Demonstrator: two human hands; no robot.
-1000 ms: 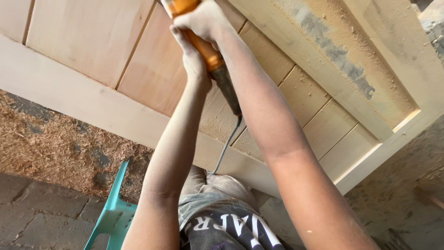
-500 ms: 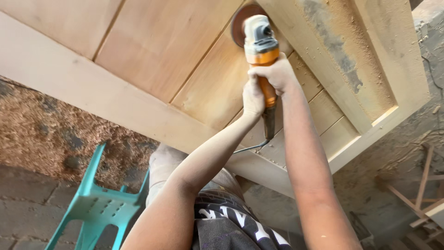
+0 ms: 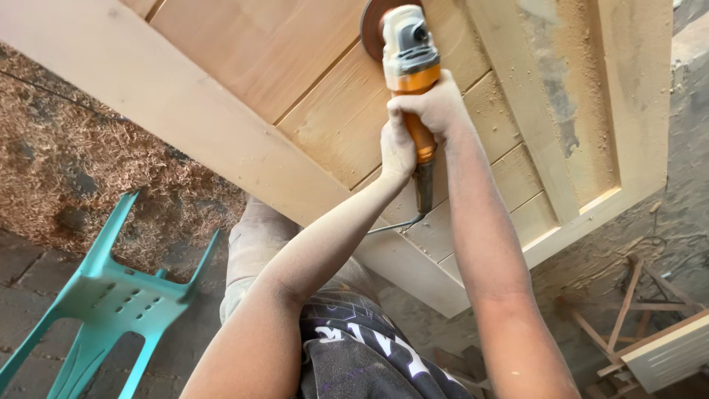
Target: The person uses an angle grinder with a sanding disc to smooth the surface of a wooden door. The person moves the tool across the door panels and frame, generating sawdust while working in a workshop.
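Sawdust-strewn ground [image 3: 88,170] and grey pavers lie beneath a pale wooden panelled door [image 3: 295,89] laid flat. On its planks sits an orange and grey angle grinder [image 3: 408,66], disc [image 3: 371,26] against the wood. Right hand [image 3: 436,111] is clamped round the orange body; left hand [image 3: 397,148] grips the handle just below, the two touching. A turquoise plastic chair [image 3: 111,295] lies overturned nearby.
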